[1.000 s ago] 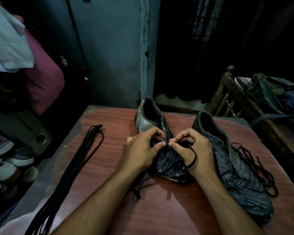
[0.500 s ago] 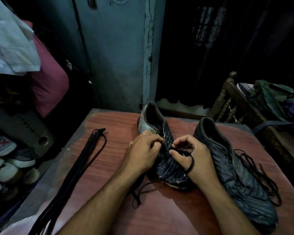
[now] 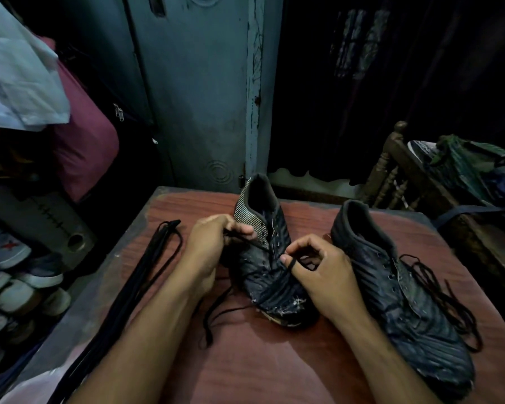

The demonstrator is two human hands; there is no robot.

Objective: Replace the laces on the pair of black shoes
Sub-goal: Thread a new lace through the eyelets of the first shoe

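Both hands over the near shoe. Left hand (image 3: 213, 246) pinching one black lace (image 3: 254, 245) drawn taut from the eyelets; right hand (image 3: 321, 269) curled, lace looped round its thumb. Underneath, reddish table (image 3: 260, 368). On it, right shoe (image 3: 403, 290), toe toward the camera, loose lace (image 3: 438, 290) trailing beside. Left shoe (image 3: 270, 258) between the hands, heel away. Left of these, bundle of spare laces (image 3: 137, 290).

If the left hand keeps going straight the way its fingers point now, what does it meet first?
The left hand pinches a lace, fingers pointing right toward the striped side of the left shoe. Going straight on, it would probably meet that shoe's side first; it looks very close, though depth is unclear.
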